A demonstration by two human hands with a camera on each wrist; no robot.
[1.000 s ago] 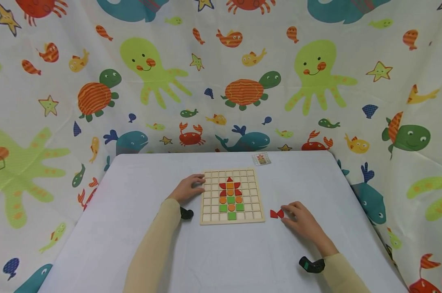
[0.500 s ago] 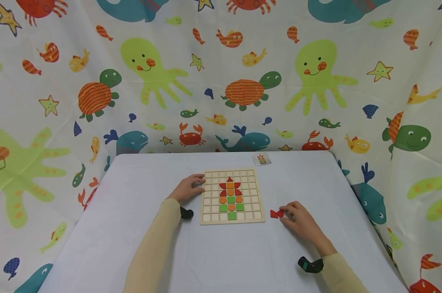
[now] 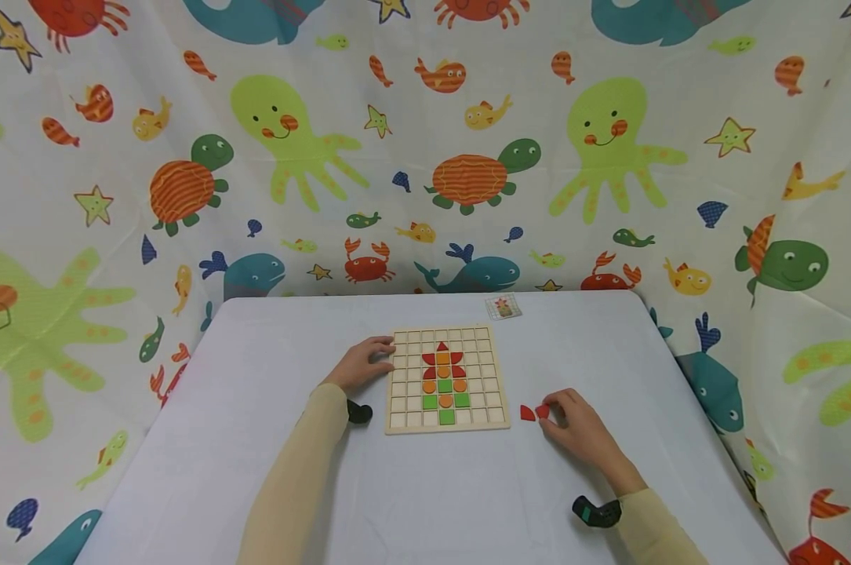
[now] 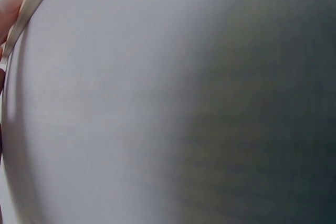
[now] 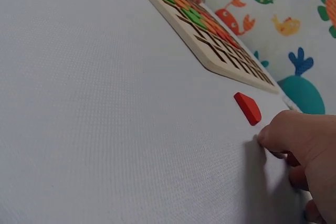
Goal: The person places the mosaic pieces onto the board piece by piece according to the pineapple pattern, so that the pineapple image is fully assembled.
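Observation:
My left hand (image 3: 361, 362) rests at the left edge of a square wooden grid board (image 3: 406, 422), thumb and fingertips right at its rim. Red, orange and green flat pieces (image 3: 445, 385) sit in the board's middle cells. To the right of the board, my right hand (image 3: 582, 428) pinches a red quarter-circle piece (image 3: 542, 411) between thumb and finger, low over the table. In the right wrist view that piece is hidden behind the right hand (image 5: 310, 150). A second red quarter-circle piece (image 3: 527, 413) lies just left of it, between hand and board.
A small picture card (image 3: 503, 306) lies beyond the board's far right corner. White cloth (image 3: 291, 314) covers the table, and a curtain printed with sea animals (image 3: 411, 141) hangs behind it. Each wrist wears a black device, the right one (image 3: 598, 512) close above the table.
The right hand first shifts slightly left onto the nearer red piece. The gap between that piece and the other red piece has widened a little. The left hand and board stay still.

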